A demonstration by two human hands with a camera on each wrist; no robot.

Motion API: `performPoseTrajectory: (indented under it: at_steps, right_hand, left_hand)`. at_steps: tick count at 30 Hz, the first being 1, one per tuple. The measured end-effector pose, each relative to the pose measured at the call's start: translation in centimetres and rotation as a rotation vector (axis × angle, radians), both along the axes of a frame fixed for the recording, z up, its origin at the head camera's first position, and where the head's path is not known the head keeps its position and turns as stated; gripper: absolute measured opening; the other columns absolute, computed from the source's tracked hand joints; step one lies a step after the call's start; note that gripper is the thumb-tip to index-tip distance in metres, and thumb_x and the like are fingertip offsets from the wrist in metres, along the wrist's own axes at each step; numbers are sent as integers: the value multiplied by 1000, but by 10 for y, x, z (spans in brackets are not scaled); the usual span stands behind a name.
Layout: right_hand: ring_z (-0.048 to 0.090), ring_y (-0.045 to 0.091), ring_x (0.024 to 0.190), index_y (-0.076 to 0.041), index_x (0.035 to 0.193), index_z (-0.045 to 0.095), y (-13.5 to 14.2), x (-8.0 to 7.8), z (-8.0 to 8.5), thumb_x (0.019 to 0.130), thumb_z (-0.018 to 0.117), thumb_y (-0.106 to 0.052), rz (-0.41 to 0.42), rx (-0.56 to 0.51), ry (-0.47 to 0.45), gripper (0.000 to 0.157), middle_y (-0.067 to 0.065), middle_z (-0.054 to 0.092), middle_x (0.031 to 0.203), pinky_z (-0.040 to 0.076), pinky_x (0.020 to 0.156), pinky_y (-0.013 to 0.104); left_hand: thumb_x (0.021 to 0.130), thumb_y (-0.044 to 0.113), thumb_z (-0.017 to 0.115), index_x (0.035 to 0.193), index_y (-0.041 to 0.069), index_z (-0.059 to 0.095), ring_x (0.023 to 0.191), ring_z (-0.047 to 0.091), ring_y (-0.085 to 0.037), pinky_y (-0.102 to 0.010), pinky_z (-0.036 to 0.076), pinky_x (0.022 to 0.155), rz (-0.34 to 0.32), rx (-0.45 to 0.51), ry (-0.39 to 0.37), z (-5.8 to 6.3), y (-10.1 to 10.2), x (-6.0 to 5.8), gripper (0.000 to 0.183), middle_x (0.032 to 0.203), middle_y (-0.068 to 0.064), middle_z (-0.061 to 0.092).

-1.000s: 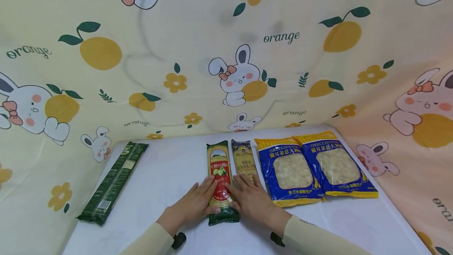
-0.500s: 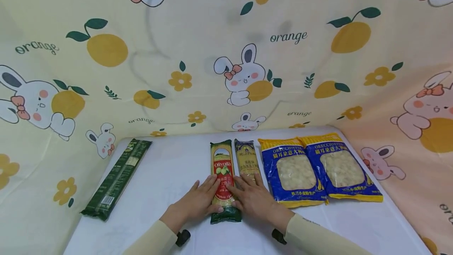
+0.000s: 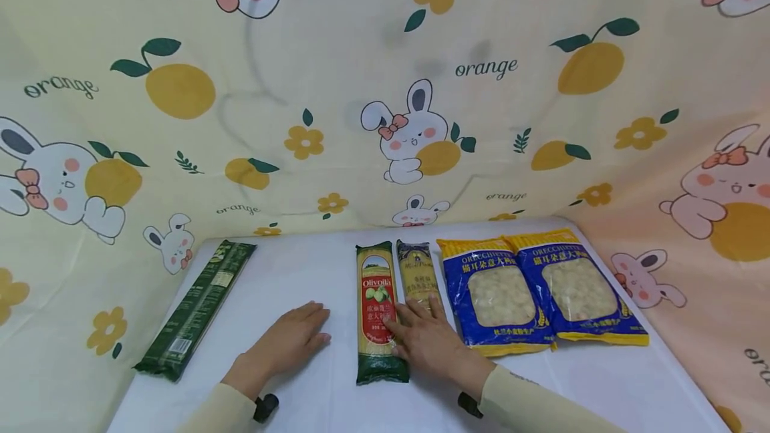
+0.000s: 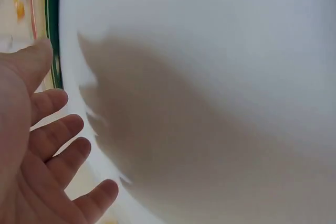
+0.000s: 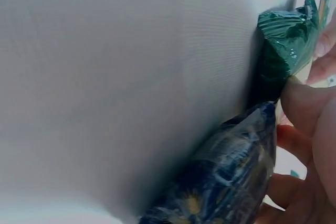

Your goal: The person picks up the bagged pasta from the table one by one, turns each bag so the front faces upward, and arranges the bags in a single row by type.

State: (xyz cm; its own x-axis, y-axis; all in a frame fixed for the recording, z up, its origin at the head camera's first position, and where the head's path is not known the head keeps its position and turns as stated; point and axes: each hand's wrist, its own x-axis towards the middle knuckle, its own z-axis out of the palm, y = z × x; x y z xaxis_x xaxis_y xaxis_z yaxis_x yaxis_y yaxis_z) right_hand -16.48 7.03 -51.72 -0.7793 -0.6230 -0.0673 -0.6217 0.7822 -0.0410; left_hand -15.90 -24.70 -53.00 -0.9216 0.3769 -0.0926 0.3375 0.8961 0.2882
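A green and red Olivoilà pasta packet (image 3: 375, 353) lies upright at mid-table in the head view. Right beside it is a narrow gold pasta packet (image 3: 415, 276), its lower part covered by my right hand (image 3: 436, 346). That hand rests across the gold packet, with the index finger and thumb at the Olivoilà packet's right edge. In the right wrist view, the green end (image 5: 289, 38) and a dark blue packet end (image 5: 226, 166) lie by the fingers. My left hand (image 3: 285, 343) is apart from the packets, over white table to their left, fingers extended and loosely bent.
Two blue and yellow orecchiette bags (image 3: 501, 296) (image 3: 580, 286) overlap at the right. A long dark green packet (image 3: 198, 309) lies slanted at the table's left edge. Patterned cloth (image 3: 337, 92) hangs behind and at both sides of the white table (image 3: 289, 259).
My left hand has left the Olivoilà packet and moved left over the table. The right hand stays where it was, and the packets have not moved on the table.
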Motion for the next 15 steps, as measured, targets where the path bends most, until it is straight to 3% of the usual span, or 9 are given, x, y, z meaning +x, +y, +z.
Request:
performPoseTrajectory:
  at_steps: [6, 11, 15]
  right_hand:
    - [40, 39, 153, -27, 154, 56, 0, 2, 3, 105, 58, -52, -7, -9, -16, 55, 10, 49, 163, 21, 124, 71]
    - [40, 37, 154, -28, 155, 55, 2, 1, 2, 106, 57, -52, -13, 2, -11, 55, 9, 49, 163, 20, 124, 71]
    - [41, 37, 154, -28, 155, 56, 1, 0, 2, 105, 58, -52, -14, -3, -10, 55, 9, 50, 162, 20, 124, 71]
  left_hand:
    - [106, 30, 65, 146, 2, 60, 145, 49, -45, -64, 39, 117, 80, -49, 99, 11, -60, -2, 49, 150, -22, 58]
    - [104, 30, 66, 145, 1, 58, 143, 47, -50, -71, 36, 115, 171, -144, 113, 19, -107, -9, 51, 151, -27, 54]
    - [106, 25, 63, 144, -7, 55, 137, 49, -55, -74, 38, 110, 262, -174, 143, 20, -146, -12, 50, 148, -33, 52]
